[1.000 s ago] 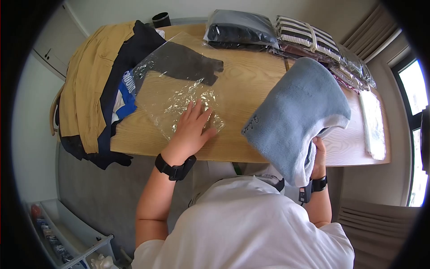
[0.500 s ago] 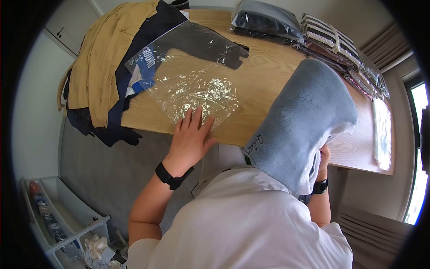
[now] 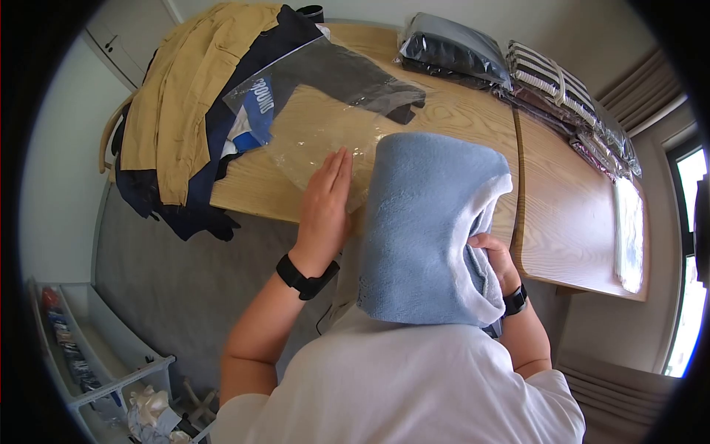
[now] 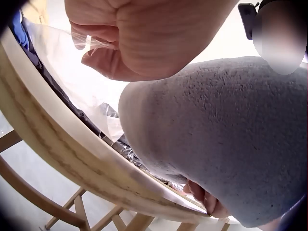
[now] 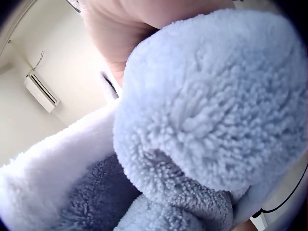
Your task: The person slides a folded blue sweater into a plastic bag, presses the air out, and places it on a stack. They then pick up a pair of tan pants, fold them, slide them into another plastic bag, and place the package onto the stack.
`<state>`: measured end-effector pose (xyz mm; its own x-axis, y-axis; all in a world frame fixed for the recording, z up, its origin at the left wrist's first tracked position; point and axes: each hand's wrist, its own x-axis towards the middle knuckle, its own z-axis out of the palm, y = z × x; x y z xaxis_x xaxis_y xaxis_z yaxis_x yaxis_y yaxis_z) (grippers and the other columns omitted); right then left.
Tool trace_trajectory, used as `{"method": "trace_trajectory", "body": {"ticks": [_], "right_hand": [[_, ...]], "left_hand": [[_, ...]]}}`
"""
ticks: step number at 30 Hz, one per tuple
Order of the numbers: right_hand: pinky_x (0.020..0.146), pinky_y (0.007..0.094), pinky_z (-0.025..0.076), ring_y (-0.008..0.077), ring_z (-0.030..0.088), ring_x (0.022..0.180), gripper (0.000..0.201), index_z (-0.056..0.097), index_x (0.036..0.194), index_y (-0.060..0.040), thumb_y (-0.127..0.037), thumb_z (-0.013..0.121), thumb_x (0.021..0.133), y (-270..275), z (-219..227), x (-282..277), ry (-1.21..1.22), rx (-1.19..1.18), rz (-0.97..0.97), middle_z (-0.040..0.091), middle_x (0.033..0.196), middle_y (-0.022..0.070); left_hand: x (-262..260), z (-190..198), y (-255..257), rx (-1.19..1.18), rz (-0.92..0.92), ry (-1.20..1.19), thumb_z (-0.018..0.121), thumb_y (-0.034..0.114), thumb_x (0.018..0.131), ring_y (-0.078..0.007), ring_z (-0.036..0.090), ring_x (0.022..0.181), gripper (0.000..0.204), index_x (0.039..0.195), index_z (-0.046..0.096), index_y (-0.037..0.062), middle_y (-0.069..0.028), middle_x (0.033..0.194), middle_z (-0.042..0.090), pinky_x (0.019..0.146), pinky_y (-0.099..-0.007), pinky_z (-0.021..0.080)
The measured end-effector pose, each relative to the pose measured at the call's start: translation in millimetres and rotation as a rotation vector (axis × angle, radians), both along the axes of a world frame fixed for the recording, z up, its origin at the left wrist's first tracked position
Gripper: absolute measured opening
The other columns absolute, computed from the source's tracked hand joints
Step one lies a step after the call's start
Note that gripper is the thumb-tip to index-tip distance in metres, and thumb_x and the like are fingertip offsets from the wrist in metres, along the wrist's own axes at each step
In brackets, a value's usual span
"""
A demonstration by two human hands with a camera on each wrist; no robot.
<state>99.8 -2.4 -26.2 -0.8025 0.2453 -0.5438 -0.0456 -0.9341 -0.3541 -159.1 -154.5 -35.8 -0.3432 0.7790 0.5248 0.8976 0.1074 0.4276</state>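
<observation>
My right hand (image 3: 497, 259) grips a folded light-blue fleece (image 3: 436, 214) at its open right side, thumb over the edge and fingers underneath. The fleece has a pale fluffy inner side (image 5: 53, 168) and is held up in front of the chest. To its left, my left hand (image 3: 325, 203) is at the near edge of a clear plastic bag (image 3: 296, 148) on the table. In the left wrist view, film from the bag (image 4: 62, 53) runs between the thumb and curled fingers, which pinch it. The fleece hides part of the bag's near right side.
Tan and dark clothes (image 3: 170, 111) drape over the table's left end, beside a blue printed cloth (image 3: 257, 115). Bagged folded garments (image 3: 455, 52) and a striped bundle (image 3: 555, 74) line the back right. Plastic sleeves (image 3: 629, 233) lie far right. A grey bin (image 3: 118, 333) stands lower left.
The fleece has moved left and turned, so its open side faces right. My left hand has gone from spread fingers on the bag to fingers together, pinching its edge. The head view has shifted.
</observation>
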Motion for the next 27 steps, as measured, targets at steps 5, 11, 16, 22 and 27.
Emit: {"method": "trace_trajectory", "body": {"ticks": [5,11,16,22,27], "right_hand": [[0.082,0.041,0.057,0.0309,0.068,0.087,0.038,0.054,0.116,0.0069,-0.003,0.058,0.079,8.0,4.8,-10.9,-0.005,0.018,0.11,0.066,0.104,0.0209],[0.077,0.0383,0.059,0.0289,0.069,0.083,0.037,0.054,0.114,0.0084,-0.006,0.059,0.081,25.6,23.3,-26.9,-0.087,0.111,0.109,0.067,0.1,0.0201],[0.072,0.0379,0.06,0.0289,0.07,0.076,0.03,0.058,0.107,0.0102,-0.003,0.058,0.08,36.4,26.1,-35.0,-0.08,0.054,0.179,0.068,0.095,0.0227],[0.077,0.0378,0.058,0.0276,0.069,0.083,0.032,0.058,0.111,0.0075,-0.002,0.059,0.081,34.9,18.1,-48.6,-0.043,0.066,0.279,0.067,0.101,0.0206],[0.075,0.0359,0.058,0.0259,0.069,0.079,0.031,0.058,0.109,0.0059,-0.009,0.059,0.083,28.4,20.5,-59.2,-0.037,0.126,0.144,0.068,0.097,0.0178]], "left_hand": [[1.5,1.0,-0.1,0.027,0.005,0.049,0.046,-0.019,0.074,-0.0382,0.037,0.132,0.069,0.14,0.034,-0.004,-0.0216,0.143,0.039,0.106,-0.0483,0.033],[5.4,-2.8,-9.2,-0.033,-0.053,0.014,0.044,-0.019,0.076,-0.0362,0.03,0.137,0.073,0.145,0.027,-0.0008,-0.018,0.149,0.03,0.108,-0.0528,0.028],[4.4,-3.3,-10.5,-0.026,-0.035,-0.023,0.045,-0.02,0.075,-0.0345,0.027,0.139,0.078,0.147,0.024,0.0014,-0.0164,0.152,0.026,0.11,-0.054,0.023],[-0.4,-4.4,-14.9,0.009,-0.051,-0.017,0.048,-0.016,0.077,-0.0342,0.025,0.14,0.08,0.149,0.02,0.0043,-0.0153,0.153,0.024,0.111,-0.055,0.021],[5.4,-9.7,-23.3,0.03,-0.092,-0.084,0.051,-0.013,0.077,-0.0339,0.023,0.141,0.081,0.149,0.018,0.0046,-0.0148,0.154,0.022,0.112,-0.0536,0.02]]}}
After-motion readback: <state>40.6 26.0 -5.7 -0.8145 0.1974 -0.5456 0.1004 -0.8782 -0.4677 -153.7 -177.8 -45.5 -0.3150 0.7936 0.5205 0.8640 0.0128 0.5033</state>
